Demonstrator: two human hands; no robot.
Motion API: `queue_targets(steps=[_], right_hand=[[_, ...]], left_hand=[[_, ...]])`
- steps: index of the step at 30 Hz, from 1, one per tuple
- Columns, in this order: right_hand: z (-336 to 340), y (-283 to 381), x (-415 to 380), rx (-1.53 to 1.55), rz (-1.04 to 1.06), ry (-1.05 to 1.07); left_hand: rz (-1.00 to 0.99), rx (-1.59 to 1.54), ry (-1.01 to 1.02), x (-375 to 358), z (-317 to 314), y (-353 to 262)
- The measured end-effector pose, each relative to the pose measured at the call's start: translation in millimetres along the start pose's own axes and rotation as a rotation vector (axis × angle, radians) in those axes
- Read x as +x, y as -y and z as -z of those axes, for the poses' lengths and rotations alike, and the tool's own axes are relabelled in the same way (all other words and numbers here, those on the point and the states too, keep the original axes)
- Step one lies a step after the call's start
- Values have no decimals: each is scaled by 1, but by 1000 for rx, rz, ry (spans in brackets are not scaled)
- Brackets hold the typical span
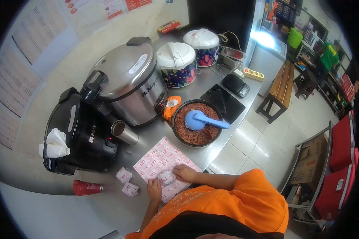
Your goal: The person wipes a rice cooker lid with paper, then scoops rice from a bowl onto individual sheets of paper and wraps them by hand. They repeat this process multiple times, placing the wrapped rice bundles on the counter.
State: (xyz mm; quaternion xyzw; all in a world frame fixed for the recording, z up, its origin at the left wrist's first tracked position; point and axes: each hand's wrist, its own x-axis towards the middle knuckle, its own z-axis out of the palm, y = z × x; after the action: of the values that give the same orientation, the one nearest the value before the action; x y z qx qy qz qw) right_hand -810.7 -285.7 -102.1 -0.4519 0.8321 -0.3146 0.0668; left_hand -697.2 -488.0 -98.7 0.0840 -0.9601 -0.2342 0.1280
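Note:
A round parcel [166, 177] wrapped in white paper with red "RICE" print sits between my hands, on a stack of the same printed wrapping paper [163, 153]. My left hand [154, 189] has its fingers curled at the parcel's left edge. On the other side, my right hand [185, 174] is closed against the parcel's right edge. To the left, a wrapped parcel [124, 175] and a second wrapped parcel [130, 189] rest on the steel table. Beyond my hands stands a black bowl of reddish-brown rice [187, 137] with a blue scoop [195, 120] lying in it.
A large steel rice cooker [125, 79], a black cooker [77, 131] and two patterned white-lidded cookers [175, 65] line the wall side. A metal cup [124, 132], red cup [87, 187], phone [217, 100] and scale [235, 85] share the table. Far right, a person [329, 57] wears green.

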Motion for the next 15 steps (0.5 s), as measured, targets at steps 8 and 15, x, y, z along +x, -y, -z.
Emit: queue_targets(steps=[8, 15], right_hand=[[14, 24, -20, -300, 21, 85], [27, 27, -19, -353, 48, 134]], left_hand=[[25, -38, -49, -9, 9, -43], [331, -314, 38, 38, -8, -68]])
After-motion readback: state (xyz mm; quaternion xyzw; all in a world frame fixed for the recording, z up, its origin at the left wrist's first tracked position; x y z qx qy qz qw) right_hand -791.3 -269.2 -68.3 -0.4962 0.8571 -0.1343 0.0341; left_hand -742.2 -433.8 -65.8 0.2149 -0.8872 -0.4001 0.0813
